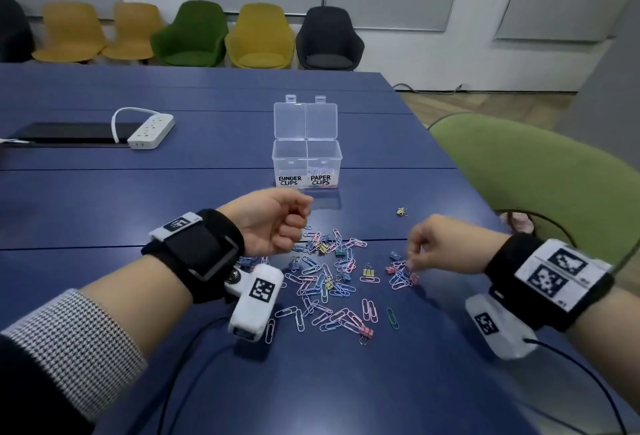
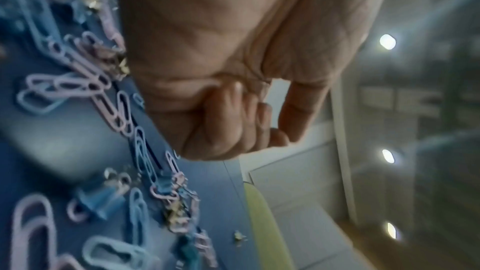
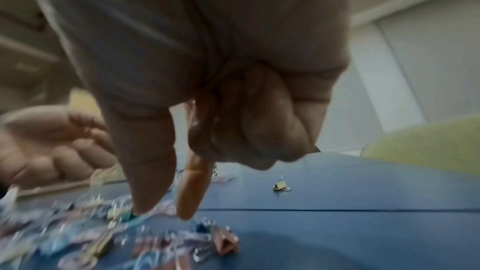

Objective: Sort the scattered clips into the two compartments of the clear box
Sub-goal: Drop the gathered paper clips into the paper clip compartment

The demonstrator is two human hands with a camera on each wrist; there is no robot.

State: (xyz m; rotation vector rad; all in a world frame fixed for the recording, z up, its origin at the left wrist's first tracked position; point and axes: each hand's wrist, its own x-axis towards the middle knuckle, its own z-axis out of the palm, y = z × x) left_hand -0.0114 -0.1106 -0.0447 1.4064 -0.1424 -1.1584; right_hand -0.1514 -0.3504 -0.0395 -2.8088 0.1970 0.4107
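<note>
A clear box (image 1: 307,157) stands open mid-table, its left compartment labelled BINDER CLIPS and its right one PAPER CLIPS; pale paper clips (image 1: 320,170) lie in the right one. Pastel paper clips and small binder clips are scattered in a pile (image 1: 325,275) in front of it. My left hand (image 1: 301,213) (image 2: 280,130) hovers over the pile's far left edge, curled into a fist with nothing showing in it. My right hand (image 1: 412,261) (image 3: 166,210) points thumb and forefinger, slightly apart, down onto a small cluster of clips (image 1: 400,273).
One yellow binder clip (image 1: 401,211) (image 3: 281,185) lies apart, right of the box. A white power strip (image 1: 151,133) and a dark panel (image 1: 76,133) sit at the far left. A green chair (image 1: 540,185) stands at the table's right edge. Wrist cables (image 1: 194,348) trail over the near table.
</note>
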